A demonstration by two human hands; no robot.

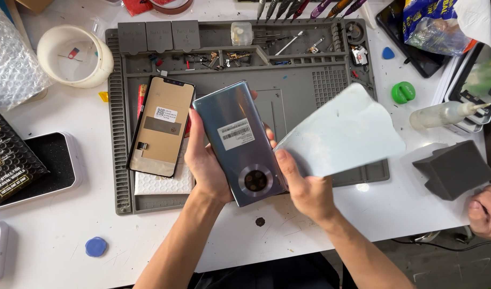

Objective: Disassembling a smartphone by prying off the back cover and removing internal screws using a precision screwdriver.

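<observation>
Blue-grey and glossy, that's the phone (239, 142) we've got back-side up over the front edge of the grey repair mat (309, 85). Our left hand (205, 160) is wrapped around its left edge, thumb on the back, fingers curled underneath. The long axis runs near to far with a slight lean to the left at the top, and the round camera ring sits at the end closest to us, so the phone's top points at us. A white sticker sits mid-back.

Our right hand (304, 184) is pinched shut on a pale blue sheet (344, 131), thumb on top, its near corner touching the phone's right edge while the rest fans out to the right over the mat.

Just left of the phone, a screen panel (161, 126) lies face down on a white padded pouch (162, 182). Farther back, small screws and parts sit in the mat's trays, with a white tape roll (74, 56) off to the far left.
</observation>
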